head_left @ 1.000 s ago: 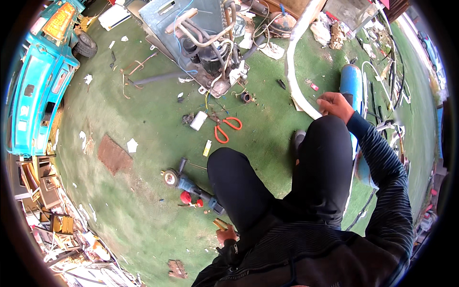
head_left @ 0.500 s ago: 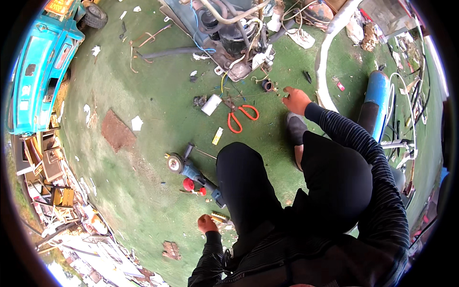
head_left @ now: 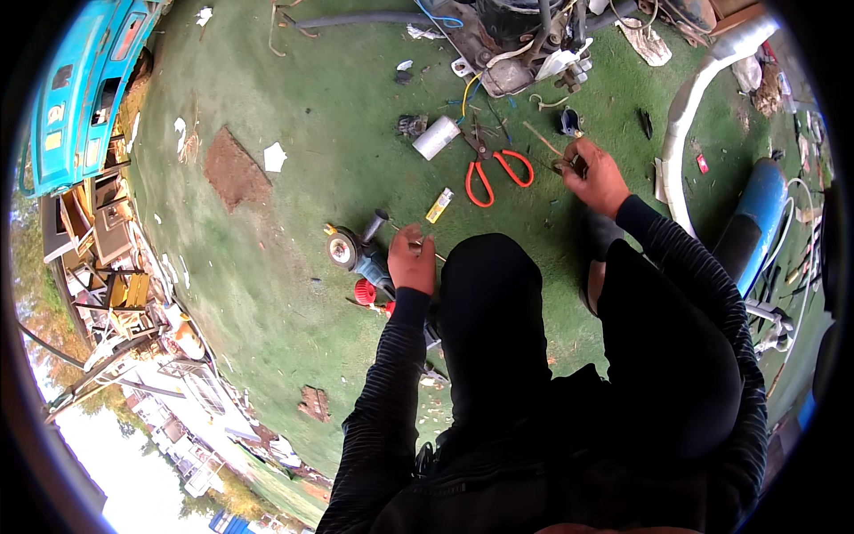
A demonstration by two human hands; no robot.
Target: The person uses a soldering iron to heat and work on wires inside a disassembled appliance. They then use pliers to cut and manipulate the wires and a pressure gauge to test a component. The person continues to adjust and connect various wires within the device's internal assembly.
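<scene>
Since half a second ago, the left hand [head_left: 412,260] has come up from beside the knee and now pinches a thin stick [head_left: 425,249] just beside the angle grinder [head_left: 356,254] on the green mat [head_left: 294,294]. The right hand [head_left: 594,176] has slid slightly outward and grips a small dark part [head_left: 578,162], too small to identify. Orange-handled scissors [head_left: 494,165] lie just left of it, then a white roll [head_left: 438,138], with a dismantled machine [head_left: 516,44] at the mat's far edge.
</scene>
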